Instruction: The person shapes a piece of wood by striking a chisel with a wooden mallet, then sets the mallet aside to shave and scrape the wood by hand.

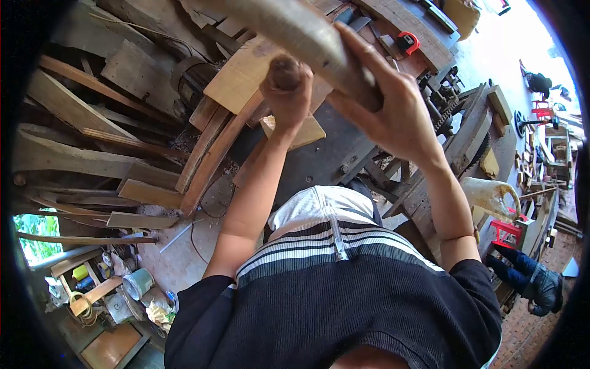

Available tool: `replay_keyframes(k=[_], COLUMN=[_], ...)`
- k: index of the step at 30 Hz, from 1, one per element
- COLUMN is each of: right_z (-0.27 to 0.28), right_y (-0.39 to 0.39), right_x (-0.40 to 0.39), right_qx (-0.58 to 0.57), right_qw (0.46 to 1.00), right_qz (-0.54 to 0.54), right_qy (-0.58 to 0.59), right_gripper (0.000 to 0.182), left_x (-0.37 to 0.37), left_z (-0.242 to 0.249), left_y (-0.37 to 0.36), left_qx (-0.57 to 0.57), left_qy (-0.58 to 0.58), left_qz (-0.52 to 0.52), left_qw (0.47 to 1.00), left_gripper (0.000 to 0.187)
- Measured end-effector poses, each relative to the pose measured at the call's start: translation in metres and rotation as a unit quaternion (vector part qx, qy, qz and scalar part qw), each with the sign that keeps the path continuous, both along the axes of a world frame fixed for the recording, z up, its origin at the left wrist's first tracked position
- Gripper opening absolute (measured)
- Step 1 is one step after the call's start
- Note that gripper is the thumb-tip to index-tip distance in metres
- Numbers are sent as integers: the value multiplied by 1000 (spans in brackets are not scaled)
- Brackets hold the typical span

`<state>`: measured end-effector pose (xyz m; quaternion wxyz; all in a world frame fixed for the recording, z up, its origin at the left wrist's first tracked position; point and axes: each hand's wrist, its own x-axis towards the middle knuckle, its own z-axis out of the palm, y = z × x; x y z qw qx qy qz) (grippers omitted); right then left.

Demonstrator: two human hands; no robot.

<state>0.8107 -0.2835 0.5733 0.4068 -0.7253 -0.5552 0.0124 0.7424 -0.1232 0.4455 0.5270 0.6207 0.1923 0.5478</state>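
My left hand (287, 98) is closed in a fist around a brown, round-ended handle (284, 69), seen end-on; the rest of that tool is hidden. My right hand (396, 107) grips the near end of a thick, pale curved wooden piece (289, 37), thumb on one side and fingers on the other. This piece runs up and left out of view. Beneath my left hand lies a light wooden block (307, 134) on a dark metal machine table (313, 163).
Planks and curved boards (86, 160) are piled on the left, with a flat board (243, 74) nearer. A red tape measure (407, 43) lies on the bench. Gears (452, 111) and a plastic jug (488, 197) are at right. Another person (541, 286) is farther right.
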Motion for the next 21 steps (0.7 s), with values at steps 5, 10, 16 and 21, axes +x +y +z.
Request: replay_keyframes(k=[5, 10, 16, 21], right_z=[-15, -47, -65, -49], right_y=[-11, -23, -32, -23], right_x=[8, 7, 4, 0], right_qx=[25, 38, 6, 33], right_qw=[992, 977, 949, 967], right_qz=[-83, -86, -75, -84], right_qy=[93, 191, 307, 236], right_gripper=[79, 72, 65, 52], left_x=[-5, -9, 2, 6], left_z=[26, 37, -9, -3], left_y=[28, 27, 17, -3], left_qx=[-144, -122, -13, 48], left_qy=[-71, -88, 18, 72], left_qz=[-47, -65, -40, -24], left_qw=[986, 986, 999, 996], left_gripper=[18, 19, 18, 16])
